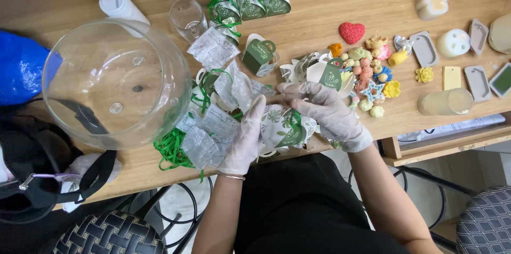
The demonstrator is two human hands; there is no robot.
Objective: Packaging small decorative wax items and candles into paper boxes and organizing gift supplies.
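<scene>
Both my hands wear thin white gloves. My left hand [246,139] and my right hand [330,111] together hold a small white and green gift box [281,126] with a green ribbon, just above the near edge of the wooden table [330,14]. The right fingers pinch the box's top flap; the left palm cups its side. Around it lie flat unfolded boxes, clear plastic sachets [213,49] and loose green ribbon [171,149].
A large glass bowl [114,81] stands at the left, a small glass [187,19] behind it. Finished ribboned boxes [250,3] sit at the back. Coloured shaped soaps [367,70], a red heart [352,32], moulds [426,48] and a pale cylinder [445,102] fill the right side.
</scene>
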